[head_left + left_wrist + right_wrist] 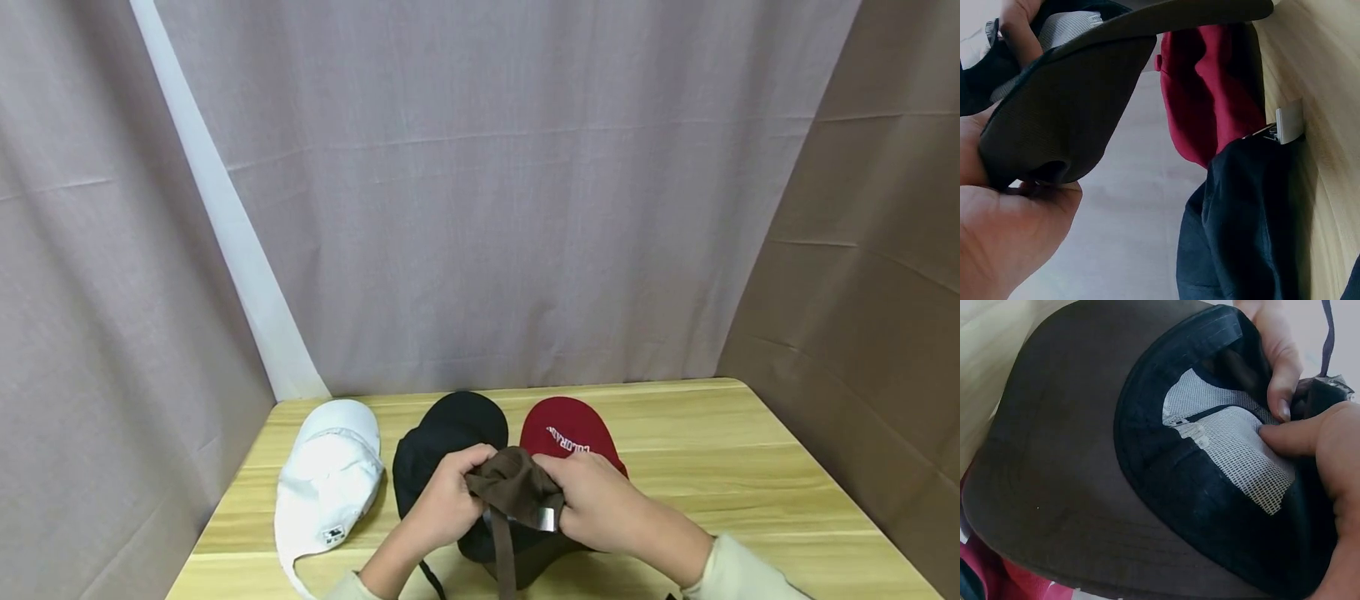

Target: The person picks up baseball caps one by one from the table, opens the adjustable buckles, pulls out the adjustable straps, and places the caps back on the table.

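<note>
A brown baseball cap point(517, 479) is held up over the table between both hands. My left hand point(447, 502) grips its left side, and my right hand point(600, 504) pinches the opposite side. In the right wrist view the inside of the cap faces up, with a dark sweatband point(1154, 462) and pale mesh lining point(1241, 450); the thumbs are close together at the lining. The brown brim point(1072, 444) extends away from the hands. From the cap's back hangs a strap point(503, 546), and a silvery buckle point(548, 519) shows beside my right fingers.
Behind the hands, a black cap point(465, 417) and a red cap point(558, 417) with white lettering lie on the wooden table point(697, 433), both partly covered. A white cap point(330, 467) lies at the left, its strap near the front edge. Grey curtains point(480, 208) enclose the table.
</note>
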Motion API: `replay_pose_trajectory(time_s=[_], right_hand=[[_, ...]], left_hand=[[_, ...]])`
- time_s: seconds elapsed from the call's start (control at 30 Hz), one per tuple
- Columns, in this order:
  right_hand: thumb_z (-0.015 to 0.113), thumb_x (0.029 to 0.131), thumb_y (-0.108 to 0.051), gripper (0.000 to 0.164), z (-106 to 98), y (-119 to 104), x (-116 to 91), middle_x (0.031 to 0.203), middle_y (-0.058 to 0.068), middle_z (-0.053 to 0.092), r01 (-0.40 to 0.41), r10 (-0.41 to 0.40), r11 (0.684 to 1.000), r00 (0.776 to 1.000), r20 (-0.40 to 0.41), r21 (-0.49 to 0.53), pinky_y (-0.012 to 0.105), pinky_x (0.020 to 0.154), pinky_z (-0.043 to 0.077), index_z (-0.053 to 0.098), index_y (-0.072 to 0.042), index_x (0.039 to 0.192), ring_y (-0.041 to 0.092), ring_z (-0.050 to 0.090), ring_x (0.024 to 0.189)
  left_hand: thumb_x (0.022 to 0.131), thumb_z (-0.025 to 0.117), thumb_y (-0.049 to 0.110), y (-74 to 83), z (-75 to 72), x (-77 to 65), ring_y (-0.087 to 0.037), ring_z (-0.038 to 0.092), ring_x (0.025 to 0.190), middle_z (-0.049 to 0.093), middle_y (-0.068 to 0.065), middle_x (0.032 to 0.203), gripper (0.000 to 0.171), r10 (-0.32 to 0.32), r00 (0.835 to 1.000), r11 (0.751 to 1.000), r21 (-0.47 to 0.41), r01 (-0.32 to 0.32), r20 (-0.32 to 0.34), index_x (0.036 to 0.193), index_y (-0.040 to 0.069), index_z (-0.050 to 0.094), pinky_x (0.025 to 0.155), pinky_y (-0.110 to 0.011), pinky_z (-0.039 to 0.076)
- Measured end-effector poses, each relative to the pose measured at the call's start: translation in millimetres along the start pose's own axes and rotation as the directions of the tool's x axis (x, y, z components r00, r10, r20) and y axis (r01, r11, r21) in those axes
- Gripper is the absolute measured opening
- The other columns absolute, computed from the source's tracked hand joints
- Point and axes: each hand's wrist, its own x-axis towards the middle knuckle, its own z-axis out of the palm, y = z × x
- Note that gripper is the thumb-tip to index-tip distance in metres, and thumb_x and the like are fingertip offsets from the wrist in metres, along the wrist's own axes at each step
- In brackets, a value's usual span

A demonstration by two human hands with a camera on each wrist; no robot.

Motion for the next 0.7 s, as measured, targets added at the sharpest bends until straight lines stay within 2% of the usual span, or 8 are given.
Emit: replay_pose_trajectory(time_s=[0.13,0.3,0.53,0.7], right_hand=[[0.081,0.082,-0.003,0.029,3,2,-1,0.064,-0.018,0.057,0.034,-0.035,0.999,0.999,-0.031,-0.039,0.017,0.058,0.04,0.063,-0.025,0.087,-0.005,0.044,0.06],[0.079,0.083,-0.002,0.026,3,3,1,0.064,-0.018,0.059,0.04,-0.041,0.998,0.999,-0.033,-0.044,0.017,0.058,0.041,0.064,-0.024,0.084,-0.006,0.045,0.059],[0.08,0.085,-0.004,0.026,1,2,2,0.065,-0.02,0.058,0.027,-0.028,0.999,0.999,-0.023,-0.038,0.017,0.059,0.041,0.066,-0.026,0.085,-0.005,0.044,0.06],[0.079,0.082,0.0,0.032,-6,0,-3,0.062,-0.023,0.053,0.027,-0.028,0.999,0.998,-0.048,-0.018,0.016,0.057,0.039,0.068,-0.029,0.085,-0.005,0.039,0.06]], left_hand=[[0.086,0.069,-0.011,-2.6,0.8,-0.9,-0.004,0.059,0.085,0.071,-0.007,0.094,0.031,0.011,1.0,1.0,-0.005,-0.011,-0.01,0.099,0.016,0.074,0.08,-0.022,0.051],[0.086,0.073,-0.007,-5.2,0.8,-0.8,-0.004,0.059,0.083,0.07,-0.002,0.091,0.027,0.021,1.0,1.0,-0.006,-0.021,-0.022,0.099,0.017,0.075,0.079,-0.021,0.052],[0.089,0.077,0.001,-10.6,-4.8,-3.4,-0.003,0.06,0.085,0.073,-0.009,0.094,0.023,0.019,1.0,1.0,0.004,-0.019,0.003,0.104,0.018,0.075,0.081,-0.021,0.052],[0.087,0.086,0.009,-12.8,-10.6,-11.0,-0.002,0.063,0.086,0.075,-0.012,0.102,0.03,-0.029,0.998,0.994,-0.103,0.036,0.063,0.114,0.018,0.076,0.079,-0.022,0.056]])
